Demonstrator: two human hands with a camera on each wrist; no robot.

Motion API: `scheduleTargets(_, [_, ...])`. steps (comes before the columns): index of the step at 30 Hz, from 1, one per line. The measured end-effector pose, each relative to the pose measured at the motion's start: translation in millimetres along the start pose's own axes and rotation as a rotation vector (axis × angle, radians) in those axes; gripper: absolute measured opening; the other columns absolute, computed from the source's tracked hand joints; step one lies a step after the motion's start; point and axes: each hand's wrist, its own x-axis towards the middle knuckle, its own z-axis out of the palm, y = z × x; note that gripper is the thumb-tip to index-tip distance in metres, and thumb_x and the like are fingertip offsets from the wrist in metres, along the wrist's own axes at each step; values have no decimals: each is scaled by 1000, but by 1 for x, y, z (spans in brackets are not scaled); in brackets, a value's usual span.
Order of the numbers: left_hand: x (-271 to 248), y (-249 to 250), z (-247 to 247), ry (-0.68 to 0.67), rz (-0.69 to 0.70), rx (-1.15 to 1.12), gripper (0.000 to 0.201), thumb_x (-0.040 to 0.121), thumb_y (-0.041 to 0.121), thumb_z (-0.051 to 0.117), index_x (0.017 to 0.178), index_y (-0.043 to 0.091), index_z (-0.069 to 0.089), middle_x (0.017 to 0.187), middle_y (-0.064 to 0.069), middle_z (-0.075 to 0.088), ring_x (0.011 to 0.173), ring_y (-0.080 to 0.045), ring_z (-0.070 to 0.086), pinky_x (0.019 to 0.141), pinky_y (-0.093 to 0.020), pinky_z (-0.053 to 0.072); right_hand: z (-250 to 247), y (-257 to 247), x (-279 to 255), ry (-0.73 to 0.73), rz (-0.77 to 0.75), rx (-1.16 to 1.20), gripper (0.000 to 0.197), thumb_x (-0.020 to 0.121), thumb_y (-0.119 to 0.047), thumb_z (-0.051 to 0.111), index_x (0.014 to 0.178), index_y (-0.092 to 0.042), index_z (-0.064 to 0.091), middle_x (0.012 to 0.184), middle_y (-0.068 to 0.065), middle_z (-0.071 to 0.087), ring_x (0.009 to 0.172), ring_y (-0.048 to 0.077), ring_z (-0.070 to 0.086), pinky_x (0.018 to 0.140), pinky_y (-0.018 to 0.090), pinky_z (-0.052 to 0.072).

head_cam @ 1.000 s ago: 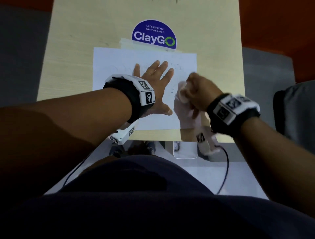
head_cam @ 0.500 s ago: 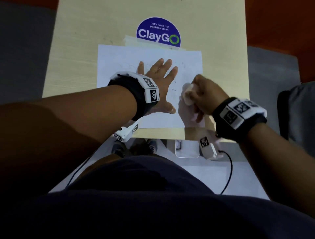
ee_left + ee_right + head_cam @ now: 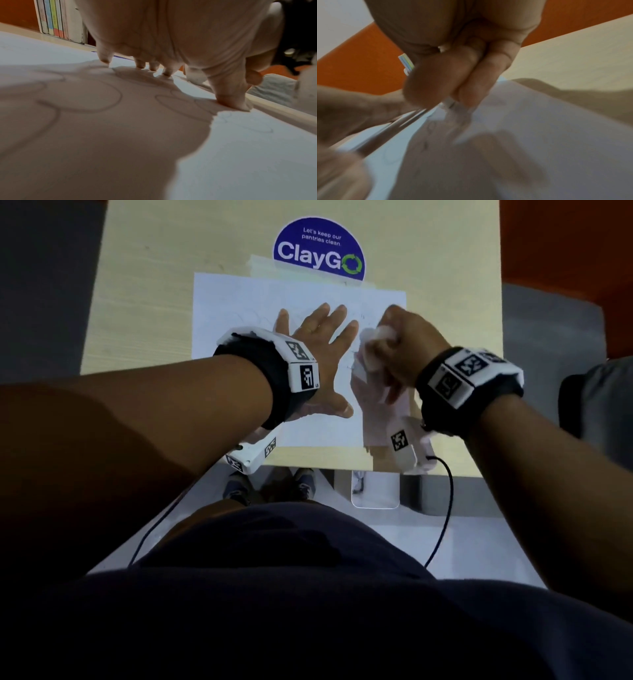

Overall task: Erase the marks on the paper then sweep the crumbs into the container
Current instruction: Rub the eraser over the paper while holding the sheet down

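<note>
Your right hand (image 3: 407, 350) grips the eraser (image 3: 447, 104); your flat left hand (image 3: 318, 361) pins the paper (image 3: 239, 313). Hard strokes could crumple it.

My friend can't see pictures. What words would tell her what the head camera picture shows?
A person's left hand presses flat on a white paper with faint pencil loops, while the right hand grips a white eraser against the sheet. The paper lies on a pale wooden table below a blue ClayGo sticker.
</note>
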Motion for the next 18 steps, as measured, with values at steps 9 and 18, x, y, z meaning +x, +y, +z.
scheduleTargets(9, [-1,0,1,21,-2,-3,121,70,76,61,153,24,-10,160,1,-19,146,-18,-17,114,-62,-3,3,-1,-5,12,-82,-84,7,91,-22,46,93,-16,44,80,8,59,73,29,58,62,32,46])
scheduleTargets(18, [-1,1,1,22,-15,4,124,69,77,60,153,20,-11,160,2,-19,146,-17,-17,114,-61,-2,6,-2,-7,-20,-105,-107,7,91,-22,48,92,-17,43,82,6,57,76,28,55,62,27,36])
